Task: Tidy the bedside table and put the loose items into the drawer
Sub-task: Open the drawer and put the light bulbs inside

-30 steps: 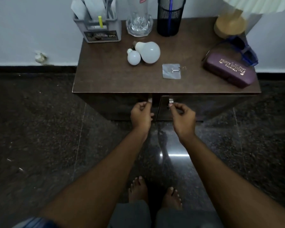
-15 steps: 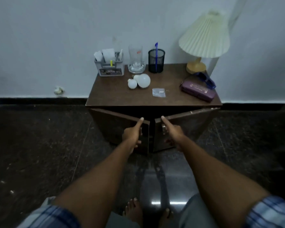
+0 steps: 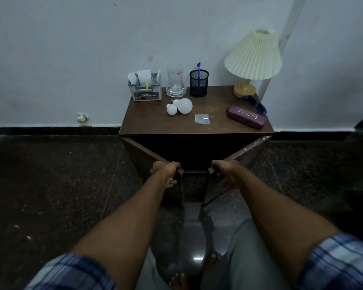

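Observation:
The brown bedside table (image 3: 153,120) stands against the wall with both cabinet doors swung out toward me. My left hand (image 3: 166,171) grips the top edge of the left door (image 3: 143,158). My right hand (image 3: 224,171) grips the edge of the right door (image 3: 247,152). The cabinet inside is dark and I cannot see into it. On top lie two white bulbs, a small one (image 3: 171,109) and a large one (image 3: 184,105), a small clear packet (image 3: 202,118), a purple glasses case (image 3: 247,117) and blue sunglasses (image 3: 255,103).
At the back of the tabletop stand a grey organiser with papers (image 3: 145,91), a tall glass in a glass dish (image 3: 175,82), a black mesh pen cup with a blue pen (image 3: 199,83) and a cream pleated lamp (image 3: 253,57). Dark polished floor surrounds the table.
Both doors went from shut to wide open as my hands pulled them outward. My view has drawn back and up, so the whole table and lamp now show.

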The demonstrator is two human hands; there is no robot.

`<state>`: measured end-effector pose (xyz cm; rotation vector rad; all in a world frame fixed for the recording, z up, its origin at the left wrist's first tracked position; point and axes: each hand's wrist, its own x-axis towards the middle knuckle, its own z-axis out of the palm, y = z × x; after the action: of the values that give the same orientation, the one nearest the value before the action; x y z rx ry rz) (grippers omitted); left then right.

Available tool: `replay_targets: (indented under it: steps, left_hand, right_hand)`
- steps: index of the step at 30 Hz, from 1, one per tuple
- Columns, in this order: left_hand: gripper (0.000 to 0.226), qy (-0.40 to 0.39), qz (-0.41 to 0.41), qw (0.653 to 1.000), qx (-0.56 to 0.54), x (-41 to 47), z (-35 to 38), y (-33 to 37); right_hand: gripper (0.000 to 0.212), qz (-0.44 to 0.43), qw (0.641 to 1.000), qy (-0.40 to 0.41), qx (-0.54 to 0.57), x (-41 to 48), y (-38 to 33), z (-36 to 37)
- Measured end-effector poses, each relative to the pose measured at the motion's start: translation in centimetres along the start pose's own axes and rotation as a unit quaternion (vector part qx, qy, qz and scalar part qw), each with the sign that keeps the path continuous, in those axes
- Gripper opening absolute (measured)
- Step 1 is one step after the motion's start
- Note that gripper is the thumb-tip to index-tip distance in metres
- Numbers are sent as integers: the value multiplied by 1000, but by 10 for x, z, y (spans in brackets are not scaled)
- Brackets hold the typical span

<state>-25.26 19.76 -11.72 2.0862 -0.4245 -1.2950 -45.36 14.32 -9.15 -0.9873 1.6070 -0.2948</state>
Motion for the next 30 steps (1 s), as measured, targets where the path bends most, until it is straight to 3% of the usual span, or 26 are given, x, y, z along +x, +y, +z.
replay_targets:
  steps: [6, 9, 13, 16, 20, 23, 26, 30]
  left_hand:
    - [31, -38, -14, 995, 89, -14, -33, -13]
    - [13, -82, -50, 985, 146, -22, -57, -20]
    - [22, -101, -62, 975, 189, -28, -91, -28]
    - [28, -74, -42, 959, 270, -32, -112, -35]
    - [36, 2, -5, 925, 380, -34, -131, -38]
    - [48, 85, 36, 886, 454, -38, -139, -44]
    - [54, 137, 32, 880, 453, -41, -141, -51]
    - [49, 169, 31, 885, 433, -44, -150, -60]
  right_hand:
    - [20, 34, 996, -6, -76, -9, 15, -15]
    - [20, 84, 983, -44, -157, -11, 24, -29]
    - [22, 120, 966, -55, -224, -20, 37, -58]
    - [30, 108, 956, -40, -270, -31, 44, -74]
    - [21, 86, 951, -4, -298, -34, 55, -92]
    - [39, 27, 950, 77, -301, -36, 58, -96]
    - [53, 18, 927, 134, -350, -41, 59, -97]
    - [50, 4, 921, 160, -355, -40, 63, -97]
